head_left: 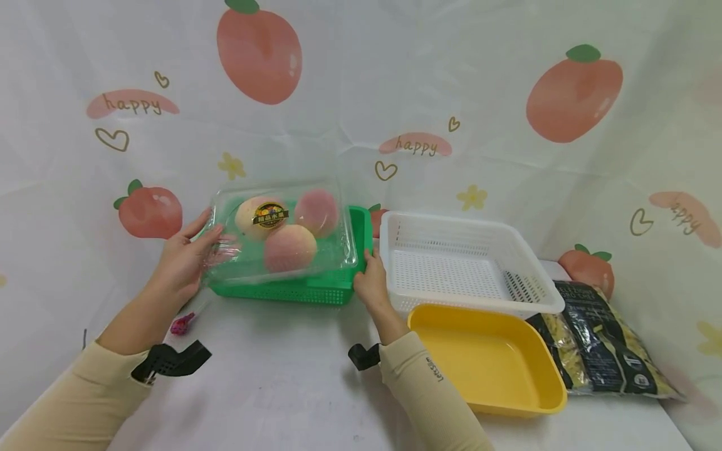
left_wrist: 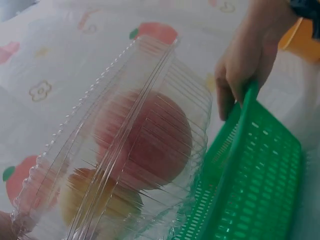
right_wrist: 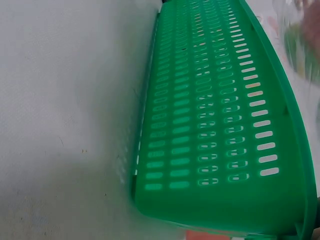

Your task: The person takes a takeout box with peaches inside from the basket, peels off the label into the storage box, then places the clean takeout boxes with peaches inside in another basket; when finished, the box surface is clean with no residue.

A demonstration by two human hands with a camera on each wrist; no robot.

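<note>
My left hand point(head_left: 183, 254) grips the left end of a clear plastic box point(head_left: 231, 207), tilted over the green basket point(head_left: 316, 293). Inside the box sit several peaches point(head_left: 290, 248), and a black and gold label marks its lid. With its fingers over the rim, my right hand point(head_left: 372, 282) holds the right end of the green basket. From the left wrist, the box point(left_wrist: 120, 120) appears beside the basket point(left_wrist: 265, 165), with the right hand point(left_wrist: 247, 65) pinching the rim. The right wrist view shows the basket's slotted side point(right_wrist: 210, 110); that hand is almost wholly out of frame.
A white basket point(head_left: 445, 294) stands right of the green one, with a yellow tub point(head_left: 491, 363) before it. Dark food bags point(head_left: 606, 344) lie at the far right. A small dark pink item point(head_left: 182, 324) lies near the left forearm. A printed cloth point(head_left: 350, 81) hangs behind.
</note>
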